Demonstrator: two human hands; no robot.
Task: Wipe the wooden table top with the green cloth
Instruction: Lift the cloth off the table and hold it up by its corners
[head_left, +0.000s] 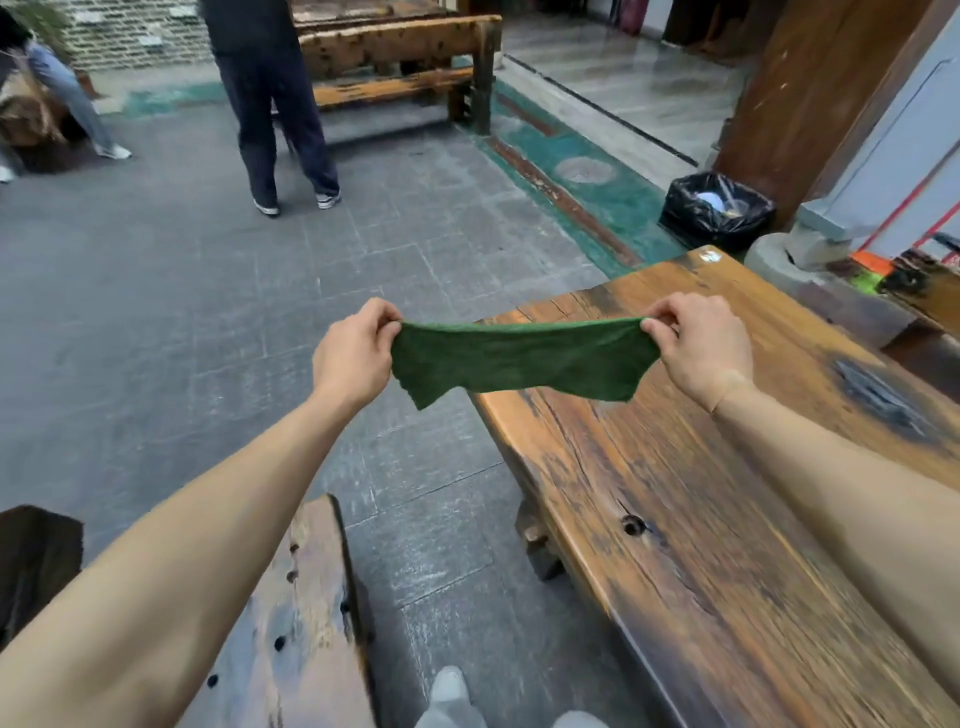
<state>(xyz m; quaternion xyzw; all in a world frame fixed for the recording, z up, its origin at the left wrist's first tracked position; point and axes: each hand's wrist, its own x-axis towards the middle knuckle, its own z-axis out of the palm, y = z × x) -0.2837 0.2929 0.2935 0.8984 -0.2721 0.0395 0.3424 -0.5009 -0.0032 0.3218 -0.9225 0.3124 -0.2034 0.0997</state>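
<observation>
Grey paving stones (208, 291) run under everything I can see. My left hand (353, 358) pinches one top corner of the green cloth (519, 358) and my right hand (706, 348) pinches the other, fingers closed on the fabric, so the cloth hangs stretched between them in the air. Its right half hangs above the near corner of the wooden table (701, 519), its left half over the paving, and it does not touch the wood. The lower edge sags unevenly and ends in a loose point on the left.

The table top is worn orange-brown plank with dark stains, a small round hole and a long crack; it is cut off at the right and bottom edges. A bench (306, 613) lies below my left forearm, partly hidden by the arm.

Beyond the table's far corner sits a bin (717, 213) lined with a black bag, holding something pale and rounded (I cannot make out what). A wooden pillar (810, 104) rises behind it. Farther off, a second bench (400, 57) stands by a person in dark trousers (275, 104), seen only below the shoulders, and another person (57, 88) at the left edge is mostly cut off. My shoes (452, 691) show at the bottom, blurred.
</observation>
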